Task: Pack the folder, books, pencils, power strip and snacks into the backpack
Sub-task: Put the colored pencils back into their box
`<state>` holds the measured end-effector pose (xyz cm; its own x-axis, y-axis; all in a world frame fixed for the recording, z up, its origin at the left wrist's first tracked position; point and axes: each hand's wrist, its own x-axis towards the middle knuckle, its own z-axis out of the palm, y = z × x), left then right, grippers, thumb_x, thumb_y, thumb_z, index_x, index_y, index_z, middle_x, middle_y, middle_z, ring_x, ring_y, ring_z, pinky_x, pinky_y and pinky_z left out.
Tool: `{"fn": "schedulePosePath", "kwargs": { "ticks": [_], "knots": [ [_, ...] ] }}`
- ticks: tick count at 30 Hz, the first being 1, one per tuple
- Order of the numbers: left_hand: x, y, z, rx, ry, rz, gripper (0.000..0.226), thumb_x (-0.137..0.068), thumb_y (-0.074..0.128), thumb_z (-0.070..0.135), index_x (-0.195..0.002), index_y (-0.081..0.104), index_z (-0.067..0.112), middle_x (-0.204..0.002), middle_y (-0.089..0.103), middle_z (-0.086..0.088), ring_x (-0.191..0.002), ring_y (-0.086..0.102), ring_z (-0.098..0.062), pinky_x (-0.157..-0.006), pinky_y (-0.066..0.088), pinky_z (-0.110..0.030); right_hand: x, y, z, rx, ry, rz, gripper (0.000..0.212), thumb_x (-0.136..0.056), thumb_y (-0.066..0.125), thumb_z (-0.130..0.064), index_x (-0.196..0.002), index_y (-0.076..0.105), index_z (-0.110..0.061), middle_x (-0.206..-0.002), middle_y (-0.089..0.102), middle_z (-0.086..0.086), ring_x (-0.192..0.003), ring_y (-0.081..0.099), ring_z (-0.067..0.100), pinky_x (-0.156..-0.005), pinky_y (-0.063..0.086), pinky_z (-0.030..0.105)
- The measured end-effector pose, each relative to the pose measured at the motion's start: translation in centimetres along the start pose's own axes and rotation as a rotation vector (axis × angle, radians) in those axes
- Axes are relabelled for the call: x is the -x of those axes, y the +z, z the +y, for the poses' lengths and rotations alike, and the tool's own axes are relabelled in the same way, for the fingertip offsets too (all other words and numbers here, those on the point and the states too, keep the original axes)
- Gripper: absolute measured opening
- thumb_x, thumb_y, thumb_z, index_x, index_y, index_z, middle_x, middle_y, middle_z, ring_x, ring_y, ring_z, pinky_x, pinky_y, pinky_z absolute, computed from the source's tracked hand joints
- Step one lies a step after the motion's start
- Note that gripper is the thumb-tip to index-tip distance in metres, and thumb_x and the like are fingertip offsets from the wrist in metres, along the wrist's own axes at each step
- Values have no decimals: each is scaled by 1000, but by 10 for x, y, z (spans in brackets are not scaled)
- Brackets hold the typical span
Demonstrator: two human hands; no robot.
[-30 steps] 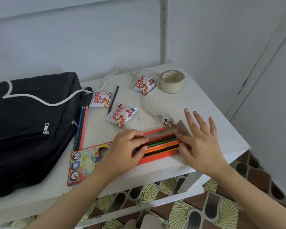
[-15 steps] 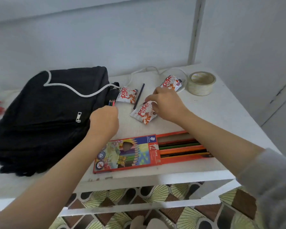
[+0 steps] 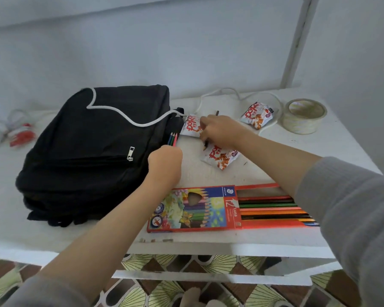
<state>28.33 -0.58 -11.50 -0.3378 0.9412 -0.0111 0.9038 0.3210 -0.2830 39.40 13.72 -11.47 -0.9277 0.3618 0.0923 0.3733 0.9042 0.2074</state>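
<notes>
Three coloured pencils, fisted in left hand, tips at 12 o'clock, touching black fabric backpack. Right hand pinches dark pencil between two red-white snack packets; third packet near tape roll. Orange pencil box at 6 o'clock, tray slid out.

Your right forearm covers the far ends of the pencils in the open box. Your left hand hides most of three loose pencils. The red thing far left is blurred.
</notes>
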Motion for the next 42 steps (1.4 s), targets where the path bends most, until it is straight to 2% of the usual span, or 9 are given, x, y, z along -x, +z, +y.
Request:
{"fn": "schedulePosePath", "kwargs": {
  "ticks": [5,9,12,16,19,23,32,38,42],
  "knots": [
    [-4,-6,0,174,-26,5,12,-87,48,5,-96,57,7,-96,60,-7,-88,61,-27,-61,37,-29,7,6,3,-82,21,167,16,-89,52,-1,-101,60,-7,-96,59,13,-85,54,28,-65,41,36],
    [-4,-15,-2,469,-30,172,18,-84,51,14,-69,46,4,-70,52,-6,-65,52,-27,-51,36,-29,34,-12,0,-435,255,470,14,-93,49,-9,-104,56,-2,-94,65,14,-82,60,30,-66,46,37],
    [-1,-30,2,841,21,252,18,-82,58,17,-73,62,1,-69,63,-11,-66,59,-26,-59,48,-34,65,-30,-2,-652,445,719,22,-92,49,-6,-114,51,-1,-89,64,6,-76,60,20,-69,49,34],
    [11,-50,24,1231,114,211,9,-81,62,8,-77,66,14,-69,66,0,-64,62,-13,-66,54,-29,111,-43,-8,-827,633,925,40,-89,52,-2,-128,43,-9,-74,60,-4,-66,55,-1,-66,41,8],
    [21,-54,44,1401,189,166,12,-81,62,1,-78,66,13,-74,67,-6,-64,64,-14,-63,55,-27,147,-47,-15,-886,770,1009,37,-89,53,-6,-123,44,-15,-74,63,-9,-69,62,4,-72,49,18],
    [32,-45,70,1411,323,180,17,-79,67,3,-78,65,20,-77,68,-3,-68,63,-10,-66,49,-16,188,-46,-33,-1023,973,1035,35,-91,52,-8,-111,40,-35,-73,68,-3,-71,67,14,-77,54,32],
    [35,-29,95,1007,536,166,11,-83,67,20,-94,71,21,-84,69,12,-76,62,2,-67,46,-12,227,-17,-54,-1000,1185,969,32,-90,58,-14,-112,38,-25,-78,70,-3,-74,67,12,-78,53,39],
    [37,-18,101,864,583,134,19,-86,64,19,-104,70,19,-94,70,7,-80,62,-3,-77,52,-23,238,-11,-69,-857,1089,629,53,-76,74,-31,-121,47,-21,-101,62,-14,-98,56,1,-80,38,6],
    [38,-14,101,843,583,144,20,-87,62,20,-106,69,19,-94,69,7,-79,59,-2,-75,51,-20,244,-3,-74,-716,1078,507,73,-72,78,-32,-133,41,-16,-121,59,-2,-114,50,20,-96,37,32]
  ]
}}
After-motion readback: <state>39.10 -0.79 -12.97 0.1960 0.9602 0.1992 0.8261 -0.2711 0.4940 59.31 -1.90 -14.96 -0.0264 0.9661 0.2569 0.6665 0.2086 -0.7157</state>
